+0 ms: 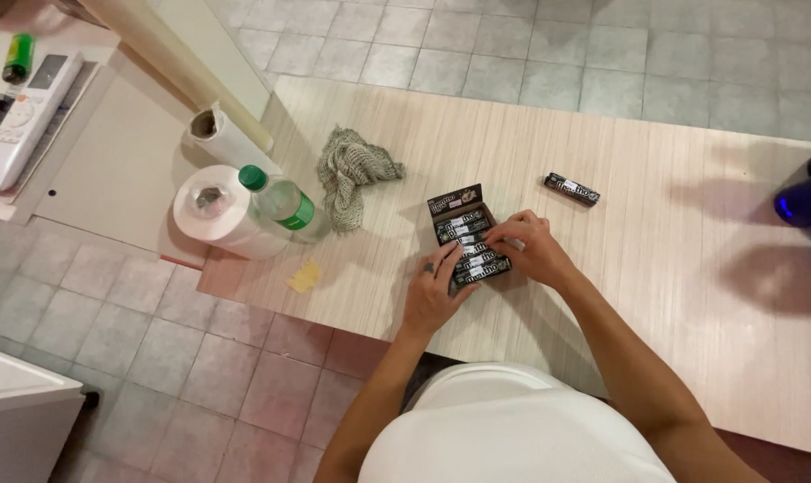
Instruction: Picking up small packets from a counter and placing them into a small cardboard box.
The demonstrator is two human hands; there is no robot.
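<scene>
2 bare hands work at a small black cardboard display box point(466, 234) of candy rolls on a pale wooden table point(674, 295).

The left hand point(434, 293) lies against the 6 o'clock end of the box, fingers bent on the black rolls. The right hand point(532, 249) pinches 1 roll at the 3 o'clock side. The hands are close together. One single black roll point(572, 189) lies apart at 2 o'clock. A grey net cloth point(352, 172), a clear plastic bottle with green cap point(280, 199) and a white paper roll point(216, 211) are at 9 to 10 o'clock.
</scene>
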